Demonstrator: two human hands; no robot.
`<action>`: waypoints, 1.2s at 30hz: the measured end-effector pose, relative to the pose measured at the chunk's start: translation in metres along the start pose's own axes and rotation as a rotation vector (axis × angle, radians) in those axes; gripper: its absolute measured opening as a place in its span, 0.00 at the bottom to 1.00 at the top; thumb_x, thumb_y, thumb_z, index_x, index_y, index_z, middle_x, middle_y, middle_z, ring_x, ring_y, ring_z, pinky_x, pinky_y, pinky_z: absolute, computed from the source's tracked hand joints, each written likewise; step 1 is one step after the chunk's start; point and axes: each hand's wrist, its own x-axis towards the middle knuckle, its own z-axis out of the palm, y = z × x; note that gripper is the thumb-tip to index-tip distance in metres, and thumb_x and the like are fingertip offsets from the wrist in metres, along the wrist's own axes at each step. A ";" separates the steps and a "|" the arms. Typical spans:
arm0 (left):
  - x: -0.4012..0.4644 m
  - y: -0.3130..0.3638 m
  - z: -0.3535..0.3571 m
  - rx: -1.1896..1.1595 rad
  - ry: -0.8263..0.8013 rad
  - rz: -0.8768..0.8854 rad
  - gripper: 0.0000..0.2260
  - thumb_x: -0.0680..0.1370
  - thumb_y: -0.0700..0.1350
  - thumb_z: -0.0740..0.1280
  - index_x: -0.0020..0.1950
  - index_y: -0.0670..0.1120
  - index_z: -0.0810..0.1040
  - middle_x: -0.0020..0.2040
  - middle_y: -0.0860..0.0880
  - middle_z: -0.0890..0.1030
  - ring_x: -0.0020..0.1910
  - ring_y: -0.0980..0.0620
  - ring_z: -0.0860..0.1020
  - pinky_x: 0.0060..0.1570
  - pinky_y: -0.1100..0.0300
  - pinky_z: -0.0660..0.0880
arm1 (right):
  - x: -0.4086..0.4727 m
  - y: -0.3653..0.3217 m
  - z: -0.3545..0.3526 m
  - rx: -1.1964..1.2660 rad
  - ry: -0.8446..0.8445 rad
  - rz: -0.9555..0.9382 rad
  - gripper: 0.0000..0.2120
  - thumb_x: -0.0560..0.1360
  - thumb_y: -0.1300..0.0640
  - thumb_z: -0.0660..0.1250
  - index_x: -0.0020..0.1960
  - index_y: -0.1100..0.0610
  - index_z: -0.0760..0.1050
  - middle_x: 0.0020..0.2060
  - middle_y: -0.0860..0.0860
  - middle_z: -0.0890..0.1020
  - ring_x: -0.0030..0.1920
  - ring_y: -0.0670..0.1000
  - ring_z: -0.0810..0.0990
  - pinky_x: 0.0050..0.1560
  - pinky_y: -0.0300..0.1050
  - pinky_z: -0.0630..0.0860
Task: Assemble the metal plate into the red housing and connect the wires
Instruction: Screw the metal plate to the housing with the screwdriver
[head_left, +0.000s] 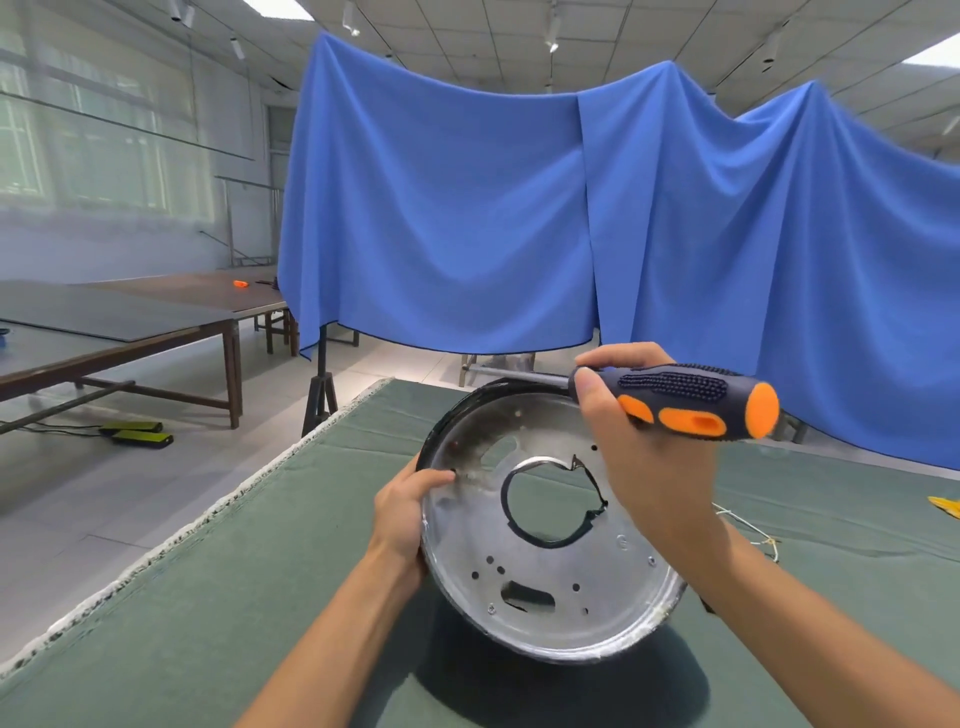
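Green felt covers the work table (218, 597), its frayed pale edge running along the left side. Nearest the camera, both bare forearms reach in over the felt. Left hand (402, 514) grips the left rim of the metal plate (550, 587), thumb lying on its inner face. Plate is a round, shallow, silvery disc with a large central hole, several small holes and a slot near its lower edge; it stands tilted up off the felt, face toward the camera, dark rim at its upper edge. No red part can be made out.

Right hand (639, 447) is closed around a screwdriver (696, 400) with a navy and orange handle, held roughly level above the plate's top edge, shaft pointing left. Thin pale wires (748, 525) lie on the felt just right of the right forearm. Beyond, a blue cloth (441, 208) hangs behind the table; brown tables (156, 322) stand at far left.
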 end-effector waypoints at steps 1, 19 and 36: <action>0.000 0.000 -0.001 0.003 0.012 0.002 0.09 0.71 0.33 0.65 0.39 0.43 0.82 0.39 0.42 0.84 0.35 0.45 0.83 0.34 0.57 0.79 | 0.000 -0.003 0.000 0.007 -0.003 0.001 0.07 0.70 0.65 0.68 0.38 0.54 0.76 0.26 0.41 0.77 0.25 0.40 0.74 0.30 0.28 0.69; -0.002 0.001 0.002 0.148 0.019 0.090 0.19 0.67 0.29 0.59 0.24 0.49 0.78 0.25 0.52 0.76 0.24 0.55 0.75 0.23 0.63 0.71 | 0.004 0.003 0.006 -0.082 -0.053 0.012 0.12 0.68 0.64 0.66 0.30 0.53 0.72 0.23 0.42 0.74 0.25 0.42 0.72 0.31 0.29 0.70; 0.000 0.000 0.002 0.188 -0.015 0.094 0.12 0.63 0.28 0.57 0.31 0.42 0.75 0.30 0.54 0.79 0.32 0.54 0.77 0.33 0.61 0.73 | 0.017 -0.011 0.021 -0.326 -0.079 0.028 0.14 0.67 0.57 0.65 0.30 0.67 0.67 0.26 0.62 0.71 0.30 0.61 0.69 0.31 0.53 0.69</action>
